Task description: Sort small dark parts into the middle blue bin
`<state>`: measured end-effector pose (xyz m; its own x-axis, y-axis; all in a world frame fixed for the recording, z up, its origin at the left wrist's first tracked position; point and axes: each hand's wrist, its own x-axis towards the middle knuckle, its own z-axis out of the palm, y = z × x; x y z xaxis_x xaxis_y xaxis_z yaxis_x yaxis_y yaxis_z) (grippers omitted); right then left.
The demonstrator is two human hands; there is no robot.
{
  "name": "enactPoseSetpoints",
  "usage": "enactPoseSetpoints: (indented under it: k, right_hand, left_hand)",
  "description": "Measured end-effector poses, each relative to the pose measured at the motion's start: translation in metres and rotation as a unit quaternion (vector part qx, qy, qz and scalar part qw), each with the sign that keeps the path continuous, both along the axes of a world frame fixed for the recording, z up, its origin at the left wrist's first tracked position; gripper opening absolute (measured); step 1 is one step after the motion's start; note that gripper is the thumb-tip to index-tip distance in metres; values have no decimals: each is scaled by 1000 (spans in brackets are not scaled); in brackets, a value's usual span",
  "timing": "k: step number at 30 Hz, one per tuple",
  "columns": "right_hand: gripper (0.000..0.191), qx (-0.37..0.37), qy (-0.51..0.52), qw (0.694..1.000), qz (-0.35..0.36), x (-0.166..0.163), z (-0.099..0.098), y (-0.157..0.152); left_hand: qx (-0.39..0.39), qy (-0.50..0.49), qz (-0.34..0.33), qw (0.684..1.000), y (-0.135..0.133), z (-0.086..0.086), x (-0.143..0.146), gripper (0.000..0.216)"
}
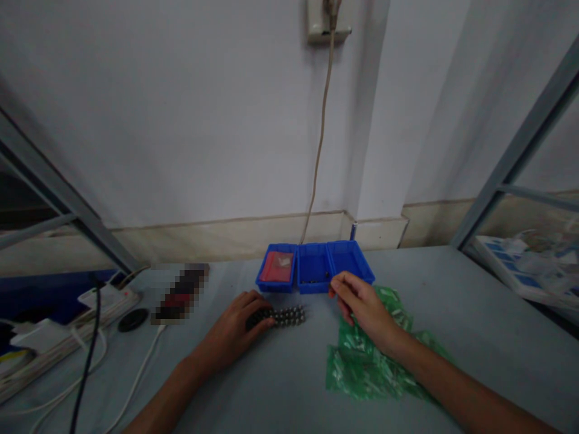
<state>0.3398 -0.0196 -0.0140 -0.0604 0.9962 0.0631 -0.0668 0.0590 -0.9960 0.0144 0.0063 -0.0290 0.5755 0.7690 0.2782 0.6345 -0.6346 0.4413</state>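
Observation:
My left hand (pixel 244 319) is closed around the left end of a dark block with rows of small shiny round pieces (pixel 289 316), lying on the table. Its thumb rests along the near edge, and the palm hides part of the block. My right hand (pixel 362 304) hovers to the right, fingers pinched together, by the front edge of the blue bins. A reddish spot shows at its fingertips; what they hold, if anything, is too small to name. Below that hand and forearm lie green clear plastic bags (pixel 362 371) with small parts inside.
Three blue bins stand side by side near the wall: a left bin (pixel 259 281) with a red packet, a middle bin (pixel 313 259) with a few tiny parts, and a right bin (pixel 348 256). A pixelated item (pixel 181 295), white cable (pixel 140 377) and power strip (pixel 108 310) are at left.

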Motion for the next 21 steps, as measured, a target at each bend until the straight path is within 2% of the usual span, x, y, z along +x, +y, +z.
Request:
enactPoseSetpoints:
  k: [7,11,17,21]
  right_hand:
    - [58,-97,150,983,35,-1,5,0]
    - [54,-105,191,976,28,-1,7,-2]
    - [40,-42,103,993,30,-2,8,-6]
    - [39,-22,43,999,20,-2,8,-7]
  left_hand:
    - [11,-3,-3,1000,-2,5,3,27]
    - [12,-7,2,1000,-1,6,4,35]
    - [15,-7,-3,1000,1,1,4,32]
    - [11,1,-1,1000,2,-2,2,28]
